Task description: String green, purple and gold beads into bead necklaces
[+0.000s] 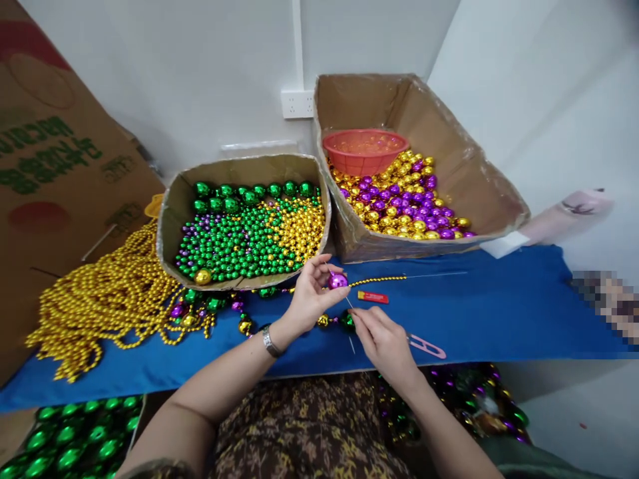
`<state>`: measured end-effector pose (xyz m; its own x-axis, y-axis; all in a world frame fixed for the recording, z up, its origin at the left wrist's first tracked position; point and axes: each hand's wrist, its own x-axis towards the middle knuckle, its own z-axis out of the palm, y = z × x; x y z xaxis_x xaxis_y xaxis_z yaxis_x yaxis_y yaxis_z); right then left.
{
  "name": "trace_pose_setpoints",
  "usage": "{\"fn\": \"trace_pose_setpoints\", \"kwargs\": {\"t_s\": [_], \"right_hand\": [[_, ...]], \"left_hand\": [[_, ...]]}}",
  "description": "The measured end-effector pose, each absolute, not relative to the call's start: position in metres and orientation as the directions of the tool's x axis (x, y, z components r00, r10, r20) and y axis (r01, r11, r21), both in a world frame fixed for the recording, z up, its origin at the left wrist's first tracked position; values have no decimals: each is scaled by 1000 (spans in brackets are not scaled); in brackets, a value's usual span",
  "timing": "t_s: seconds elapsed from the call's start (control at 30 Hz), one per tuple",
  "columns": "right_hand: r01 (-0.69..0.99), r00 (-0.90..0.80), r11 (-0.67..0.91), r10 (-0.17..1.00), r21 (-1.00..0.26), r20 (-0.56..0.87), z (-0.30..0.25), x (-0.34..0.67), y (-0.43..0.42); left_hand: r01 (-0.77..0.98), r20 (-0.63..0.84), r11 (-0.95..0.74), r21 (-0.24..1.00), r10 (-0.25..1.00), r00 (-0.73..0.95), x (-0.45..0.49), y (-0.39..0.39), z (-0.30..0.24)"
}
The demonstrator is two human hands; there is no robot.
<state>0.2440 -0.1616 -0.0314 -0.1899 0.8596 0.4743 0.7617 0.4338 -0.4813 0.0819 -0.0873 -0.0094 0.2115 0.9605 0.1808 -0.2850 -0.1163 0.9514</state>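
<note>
My left hand [310, 297] pinches a shiny purple bead [337, 280] above the blue table [499, 313]. My right hand [382, 340] is closed in a pinch on a thin needle or thread [348, 303] that runs up to the bead. A strand of small gold beads [377, 280] trails to the right from the bead along a thin wire. A red lighter [372, 297] lies just beyond my right hand. Pink-handled scissors [426, 346] lie right of that hand.
A cardboard box [170, 213] of green and gold beads stands ahead. A larger box [479, 193] at the right holds gold and purple beads and an orange basket [363, 150]. Gold bead strands [100, 293] pile at the left. Green balls [74, 439] sit below the table's left end.
</note>
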Motion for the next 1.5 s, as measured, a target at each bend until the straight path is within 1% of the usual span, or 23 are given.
{"fn": "trace_pose_setpoints", "kwargs": {"t_s": [0.07, 0.1, 0.13, 0.17, 0.2, 0.23, 0.27, 0.3, 0.37, 0.4, 0.43, 0.5, 0.6, 0.97, 1.1, 1.23, 1.37, 1.5], "right_hand": [[763, -195, 442, 853, -471, 484, -31, 245, -162], [765, -194, 443, 851, -467, 488, -30, 246, -162], [769, -190, 439, 851, -464, 490, -30, 248, -162], [774, -186, 435, 851, -460, 491, -30, 249, -162], [778, -182, 431, 851, -457, 493, -30, 250, -163], [780, -180, 430, 850, -454, 496, -30, 251, -163], [780, -180, 432, 848, -452, 499, -31, 252, -163], [780, -181, 435, 845, -450, 502, -32, 251, -163], [782, -188, 439, 842, -441, 505, -33, 250, -163], [784, -191, 440, 842, -438, 505, -34, 248, -163], [786, -192, 440, 842, -435, 504, -34, 247, -163], [787, -192, 440, 841, -433, 506, -35, 246, -162], [787, -186, 435, 843, -436, 505, -36, 246, -162], [785, -202, 443, 843, -433, 498, -38, 245, -162], [781, -190, 432, 853, -451, 486, -36, 247, -162], [794, -158, 400, 863, -458, 479, -34, 253, -163], [806, -135, 376, 870, -458, 475, -32, 258, -163], [807, -142, 372, 875, -458, 462, -31, 257, -163]], "left_hand": [[-204, 219, -168, 964, 940, 261, 72, -87, -8], [-124, 248, -222, 967, 931, 267, 63, -84, -6], [-3, 287, -296, 955, 921, 264, 53, -79, -4], [151, 328, -372, 916, 910, 252, 40, -71, -1], [343, 366, -437, 831, 895, 253, 27, -63, 3], [541, 384, -475, 694, 880, 280, 14, -53, 5], [707, 366, -462, 535, 881, 299, 1, -43, 8], [824, 309, -420, 381, 898, 314, -10, -34, 9], [926, 158, -354, 132, 930, 333, -26, -18, 10], [938, 90, -344, 47, 937, 339, -30, -12, 9], [938, 41, -347, -12, 937, 348, -33, -7, 7], [927, 1, -368, -71, 930, 369, -35, -1, 4], [918, -6, -389, -77, 921, 390, -34, 3, -2], [884, -22, -468, -7, 883, 468, -45, 6, -5], [872, -37, -489, 31, 871, 489, -50, 11, -5], [852, -3, -521, 58, 853, 522, -54, 16, -10], [839, 3, -542, 52, 840, 542, -58, 18, -11], [815, -31, -580, -4, 815, 579, -58, 14, -7]]}}
